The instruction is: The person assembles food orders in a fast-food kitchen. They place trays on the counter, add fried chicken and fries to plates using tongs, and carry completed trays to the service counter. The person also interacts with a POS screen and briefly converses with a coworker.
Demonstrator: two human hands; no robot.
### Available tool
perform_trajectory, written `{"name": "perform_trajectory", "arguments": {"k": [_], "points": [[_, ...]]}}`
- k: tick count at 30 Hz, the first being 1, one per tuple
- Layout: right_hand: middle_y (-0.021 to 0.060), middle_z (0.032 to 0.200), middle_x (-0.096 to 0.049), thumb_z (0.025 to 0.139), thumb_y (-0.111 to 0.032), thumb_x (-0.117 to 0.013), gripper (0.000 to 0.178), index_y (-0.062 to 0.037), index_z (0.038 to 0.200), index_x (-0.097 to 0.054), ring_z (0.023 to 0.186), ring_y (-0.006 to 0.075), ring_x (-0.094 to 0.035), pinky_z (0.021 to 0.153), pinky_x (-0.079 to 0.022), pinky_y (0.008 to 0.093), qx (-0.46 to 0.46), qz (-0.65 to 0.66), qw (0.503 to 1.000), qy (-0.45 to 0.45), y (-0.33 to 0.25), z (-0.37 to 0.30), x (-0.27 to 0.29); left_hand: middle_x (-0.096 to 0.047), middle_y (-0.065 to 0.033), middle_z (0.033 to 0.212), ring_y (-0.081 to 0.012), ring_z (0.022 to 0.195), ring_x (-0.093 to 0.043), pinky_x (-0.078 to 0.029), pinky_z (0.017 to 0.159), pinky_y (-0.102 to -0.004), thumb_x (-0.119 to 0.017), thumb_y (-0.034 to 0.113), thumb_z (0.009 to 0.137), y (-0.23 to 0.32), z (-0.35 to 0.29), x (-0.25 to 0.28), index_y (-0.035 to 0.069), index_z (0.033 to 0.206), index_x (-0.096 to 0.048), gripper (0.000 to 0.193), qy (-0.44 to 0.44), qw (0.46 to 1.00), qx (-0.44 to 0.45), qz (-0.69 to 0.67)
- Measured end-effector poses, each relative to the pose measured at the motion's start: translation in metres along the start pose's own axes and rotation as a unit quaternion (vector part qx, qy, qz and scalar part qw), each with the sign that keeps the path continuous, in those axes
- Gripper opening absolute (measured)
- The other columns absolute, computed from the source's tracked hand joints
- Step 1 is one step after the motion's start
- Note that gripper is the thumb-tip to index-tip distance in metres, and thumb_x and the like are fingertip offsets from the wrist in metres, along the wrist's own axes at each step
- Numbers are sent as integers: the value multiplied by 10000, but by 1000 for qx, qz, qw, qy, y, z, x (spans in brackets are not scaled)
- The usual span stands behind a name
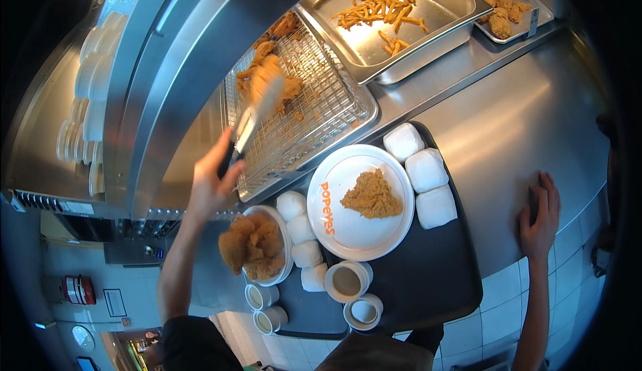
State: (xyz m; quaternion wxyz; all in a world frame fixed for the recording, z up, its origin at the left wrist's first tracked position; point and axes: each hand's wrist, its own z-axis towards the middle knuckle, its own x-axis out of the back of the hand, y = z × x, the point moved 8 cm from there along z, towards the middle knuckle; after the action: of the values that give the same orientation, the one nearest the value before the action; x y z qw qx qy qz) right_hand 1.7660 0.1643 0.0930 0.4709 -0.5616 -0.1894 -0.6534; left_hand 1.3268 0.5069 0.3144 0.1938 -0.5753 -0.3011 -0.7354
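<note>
Tongs with silver metal arms and black handles (250,122) are operated by the left hand (217,176), its grip clamped around the handles above the silver wire rack (328,100). A golden-brown fried chicken piece (265,81) appears at the tong tips; blur prevents confirmation that the tips are fully closed on it. The right hand (543,216) lies with its grip relaxed, fingers apart and holding nothing, near the edge of the brushed-steel tabletop (521,130).

Drop hazard: if tip pressure is uneven, the irregular crust could crumble and the piece could slip onto the rack or, with the arm extended, onto items below.

Contact hazard: the left forearm passes just beside the round white bowl (288,264) of heaped brown fried pieces (257,244). Pieces overhang its rim on the forearm side; a low elbow could dislodge them.

Spill hazard: the small round white cup with pale contents (364,312) sits at the near edge of the black rectangular tray (435,277). That edge appears to project past the tabletop; a bump from the body could tilt the tray and upset the cup.

Slide hazard: the round white plate (354,242) carries one craggy golden fried piece (373,195), right of centre; tray tilt could shift it
</note>
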Motion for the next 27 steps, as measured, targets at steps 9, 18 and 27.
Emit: {"name": "perform_trajectory", "arguments": {"k": [9, 18, 27], "points": [[101, 1471, -454, 815, -59, -558, 361, -71, 1175, -581, 1408, 326, -356, 1164, -285, 486, 14, 31, 999, -14, -2, 0, 4, -588, -144, 1014, -291, 799, -645, -538, 607, -360, -697, 264, 860, 82, -103, -82, 2, 1481, -331, 767, -208, 956, -18, 206], [102, 1482, -445, 804, -44, -543, 387, -63, 1189, -575, 1427, 331, -326, 1165, -284, 484, 5, 39, 999, -14, -2, 1, -1, -658, -163, 1015, -215, 883, -642, -511, 805, -341, -710, 281, 860, -60, -46, 18, -36, 1414, -432, 696, -56, 974, 220, 15], [95, 1505, -419, 794, -41, -530, 405, -79, 1196, -567, 1437, 330, -309, 1168, -281, 490, -7, 0, 1000, -21, 2, 0, -6, -624, -135, 698, -194, 561, -562, -411, 513, -383, -723, 247, 816, -304, 118, -94, -66, 767, -637, 328, -54, 900, 421, 97]]}}
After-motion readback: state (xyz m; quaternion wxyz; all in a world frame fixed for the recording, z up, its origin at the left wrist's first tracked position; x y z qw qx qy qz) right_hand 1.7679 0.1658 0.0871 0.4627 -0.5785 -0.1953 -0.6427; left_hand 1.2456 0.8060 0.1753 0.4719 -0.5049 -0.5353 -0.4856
